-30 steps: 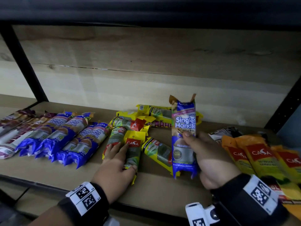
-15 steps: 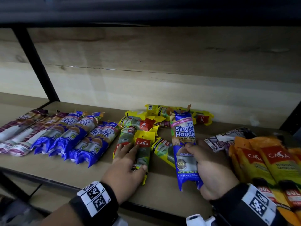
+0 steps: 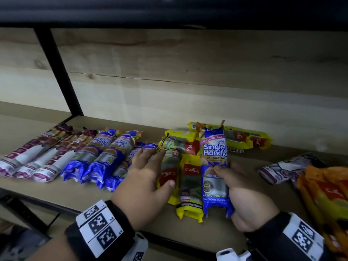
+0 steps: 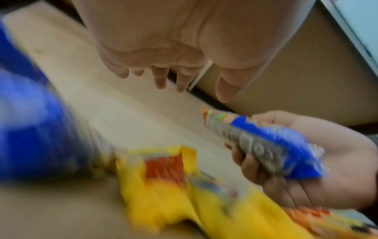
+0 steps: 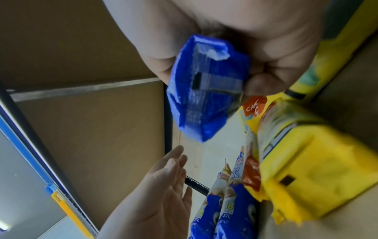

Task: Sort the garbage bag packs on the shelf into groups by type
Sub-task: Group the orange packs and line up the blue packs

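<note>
My right hand (image 3: 232, 177) grips a blue Singlet Handle garbage bag pack (image 3: 214, 166) and holds it upright above the shelf (image 3: 56, 193). The same blue pack (image 5: 204, 90) fills the right wrist view, and the held blue pack (image 4: 266, 145) also shows in the left wrist view. My left hand (image 3: 153, 166) hovers with straight, spread fingers and holds nothing. It is above the seam between the row of blue packs (image 3: 98, 159) and the yellow Casa packs (image 3: 190, 178). In the right wrist view the left hand (image 5: 163, 186) is clear of the packs.
Purple-and-white packs (image 3: 28, 157) lie in a row at the far left. More yellow packs (image 3: 244, 138) lie at the back by the wooden wall. Orange Casa packs (image 3: 329, 194) are piled at the right, with one purple-and-white pack (image 3: 282, 168) beside them. A black post (image 3: 58, 72) stands at back left.
My left hand has lifted off the yellow packs and spread toward the blue row. The right hand still holds the blue pack, now raised more upright.
</note>
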